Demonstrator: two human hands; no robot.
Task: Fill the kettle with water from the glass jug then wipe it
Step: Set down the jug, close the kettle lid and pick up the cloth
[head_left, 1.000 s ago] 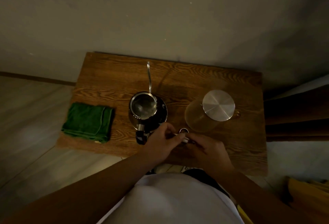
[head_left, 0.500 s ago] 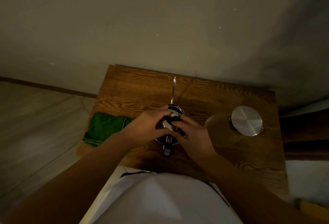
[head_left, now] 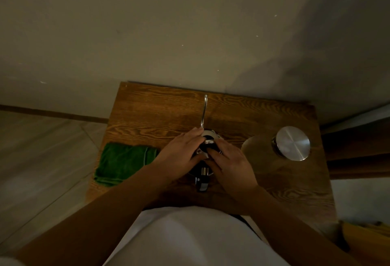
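A steel gooseneck kettle stands mid-table, its thin spout pointing to the far wall and its dark handle toward me. Its lid sits on the kettle's mouth. My left hand grips the lid from the left, and my right hand holds it from the right; together they hide most of the kettle body. The glass jug with a round metal lid stands at the right. A folded green cloth lies at the table's left edge.
The small wooden table is pushed against a plain wall. Pale floor lies to the left. A dark piece of furniture borders the table's right side, and something yellow shows at the bottom right corner.
Both hands carried the lid from the table's near edge up onto the kettle's mouth and now rest on it. My head has moved, shifting the view.
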